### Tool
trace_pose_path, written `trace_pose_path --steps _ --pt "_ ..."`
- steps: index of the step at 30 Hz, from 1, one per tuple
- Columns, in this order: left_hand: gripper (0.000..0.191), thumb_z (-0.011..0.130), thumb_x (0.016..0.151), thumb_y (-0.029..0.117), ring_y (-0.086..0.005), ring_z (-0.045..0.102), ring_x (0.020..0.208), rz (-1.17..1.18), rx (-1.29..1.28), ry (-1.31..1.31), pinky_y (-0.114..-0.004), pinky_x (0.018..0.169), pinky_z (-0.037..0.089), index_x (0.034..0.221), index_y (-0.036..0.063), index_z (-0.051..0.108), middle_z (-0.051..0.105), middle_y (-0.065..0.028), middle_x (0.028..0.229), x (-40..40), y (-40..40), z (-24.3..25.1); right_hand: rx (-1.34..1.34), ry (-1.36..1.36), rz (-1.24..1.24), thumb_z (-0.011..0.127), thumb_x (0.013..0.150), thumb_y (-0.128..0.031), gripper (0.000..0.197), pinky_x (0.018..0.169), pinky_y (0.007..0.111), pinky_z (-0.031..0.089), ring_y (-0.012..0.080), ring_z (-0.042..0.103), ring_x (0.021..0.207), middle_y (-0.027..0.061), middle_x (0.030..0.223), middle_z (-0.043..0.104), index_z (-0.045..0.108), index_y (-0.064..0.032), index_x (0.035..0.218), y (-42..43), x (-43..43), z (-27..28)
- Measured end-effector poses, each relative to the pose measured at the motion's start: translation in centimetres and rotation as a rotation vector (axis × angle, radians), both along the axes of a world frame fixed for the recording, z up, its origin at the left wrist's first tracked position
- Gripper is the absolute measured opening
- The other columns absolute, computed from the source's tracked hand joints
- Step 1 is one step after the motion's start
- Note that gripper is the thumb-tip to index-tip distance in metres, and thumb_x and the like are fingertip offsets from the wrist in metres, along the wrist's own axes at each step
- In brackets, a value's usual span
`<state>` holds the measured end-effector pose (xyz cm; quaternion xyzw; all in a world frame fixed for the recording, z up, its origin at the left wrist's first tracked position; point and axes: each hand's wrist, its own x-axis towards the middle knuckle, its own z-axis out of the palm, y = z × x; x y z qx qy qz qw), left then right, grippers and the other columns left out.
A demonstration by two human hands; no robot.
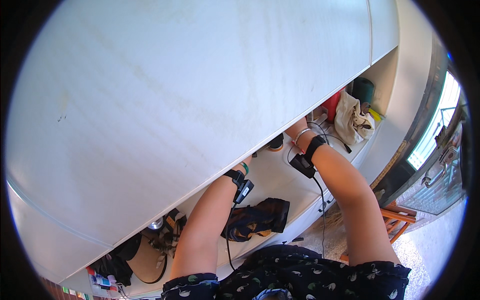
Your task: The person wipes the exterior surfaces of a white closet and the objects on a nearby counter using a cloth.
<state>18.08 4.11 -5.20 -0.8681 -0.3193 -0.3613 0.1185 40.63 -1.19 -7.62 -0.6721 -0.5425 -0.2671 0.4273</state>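
Both my hands reach in under the lower edge of a white upper cabinet [195, 105], which hides the fingers. Only the wrist end of my left hand [248, 160] shows, beside a green bangle [244, 168]; what it touches cannot be seen. My right hand [297, 126] is cut off by the same edge, above a silver bracelet [301, 135]. Between them, a black object with an orange band [276, 143] stands partly hidden on the white counter [268, 172]. A thin black cable [335, 138] lies right of my right wrist. Dark patterned cloth [258, 221] rests near the counter's front.
A cream cloth bag [350, 122], a red object [332, 107] and a dark green cylinder [363, 90] crowd the right end. Leftward lie a tan brimmed hat [146, 258] and a black bag [118, 272]. A wooden stool [399, 215] and glass door [438, 191] are at right.
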Motion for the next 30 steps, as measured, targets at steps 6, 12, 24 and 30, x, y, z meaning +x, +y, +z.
trace_pose_path --steps 6,12,24,30 --pt "0.032 0.058 0.089 0.026 -0.0364 0.064 0.071 0.130 -0.281 0.211 -0.048 0.062 0.049 0.120 0.0181 0.056 0.065 -0.0160 0.073 0.5 -2.1 3.1 -0.210 0.073 -0.100 0.058 0.085 -0.027 0.032 0.082 0.041 0.051 0.0356 0.063 0.091 0.0201 0.094 0.066 0.066 -0.0017 0.102 -0.2 0.8 0.0" --pt "0.036 0.057 0.088 0.024 -0.0349 0.065 0.078 0.122 -0.303 0.248 -0.047 0.066 0.051 0.124 0.0186 0.056 0.068 -0.0139 0.082 0.5 -1.2 2.1 -0.413 0.242 -0.003 0.047 0.091 -0.038 0.045 0.082 0.044 0.049 0.0402 0.062 0.090 0.0255 0.089 0.065 0.069 0.0015 0.086 -1.2 1.0 1.9" --pt "0.032 0.058 0.087 0.023 -0.0357 0.064 0.088 0.061 -0.334 0.247 -0.045 0.075 0.052 0.117 0.0107 0.060 0.067 -0.0186 0.095 0.8 1.1 -0.2 -0.349 0.234 0.064 0.040 0.094 -0.039 0.050 0.088 0.044 0.046 0.0412 0.059 0.098 0.0262 0.098 0.064 0.068 0.0024 0.091 0.3 1.0 1.0" --pt "0.036 0.060 0.086 0.024 -0.0337 0.064 0.092 0.148 -0.419 0.339 -0.044 0.079 0.051 0.120 0.0123 0.060 0.068 -0.0148 0.099 0.3 -1.9 3.1 -0.430 0.267 0.058 0.040 0.094 -0.038 0.048 0.089 0.044 0.046 0.0407 0.059 0.098 0.0240 0.099 0.064 0.068 0.0007 0.091 -1.7 0.3 3.4"
